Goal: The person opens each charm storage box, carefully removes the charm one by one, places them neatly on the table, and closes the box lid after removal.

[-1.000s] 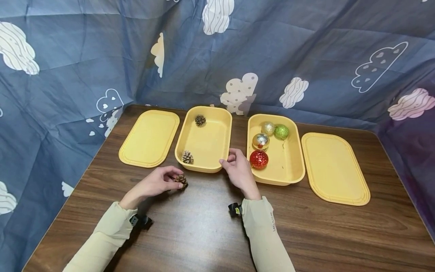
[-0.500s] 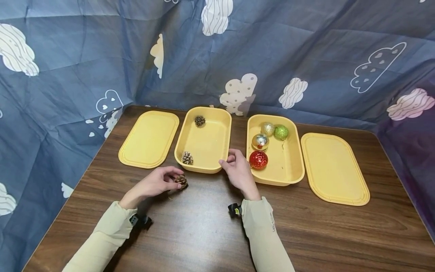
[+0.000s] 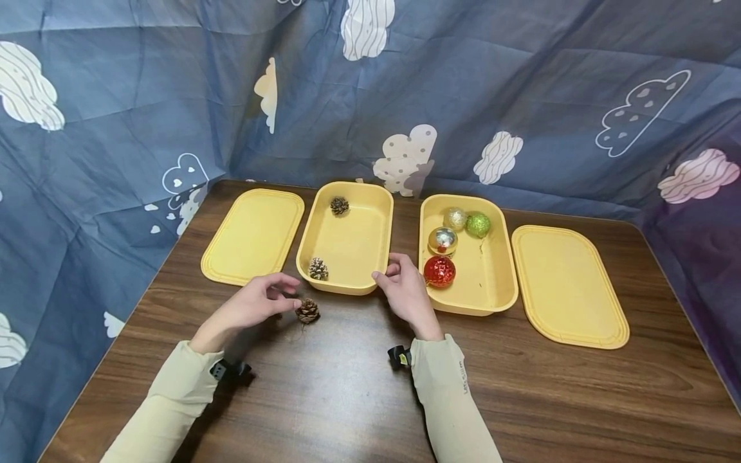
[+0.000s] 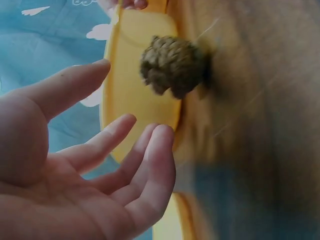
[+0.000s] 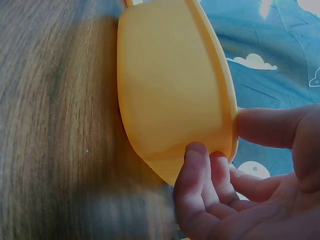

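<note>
A brown pinecone (image 3: 308, 311) lies on the table in front of the left yellow box (image 3: 348, 290). Just to its left, my left hand (image 3: 260, 302) has its fingers spread and holds nothing; in the left wrist view a gap shows between the fingers and the pinecone (image 4: 172, 66). My right hand (image 3: 405, 289) grips the near right corner of that box, thumb at the rim and fingers against the outer wall, as the right wrist view shows. Inside the box lie a dark pinecone (image 3: 339, 206) at the back and a white-tipped pinecone (image 3: 318, 269) at the front left.
To the right stands a second yellow box (image 3: 486, 257) with a red bauble (image 3: 440, 271), a shiny gold bauble (image 3: 442, 241) and two glittery ones. Flat yellow lids lie at either side, a left lid (image 3: 253, 236) and a right lid (image 3: 570, 286). A blue cloud-print cloth (image 3: 324, 96) hangs behind.
My left hand has let go of the brown pinecone and drawn back slightly to the left, its fingers spreading. The pinecone stays on the table. My right hand has kept its place on the box.
</note>
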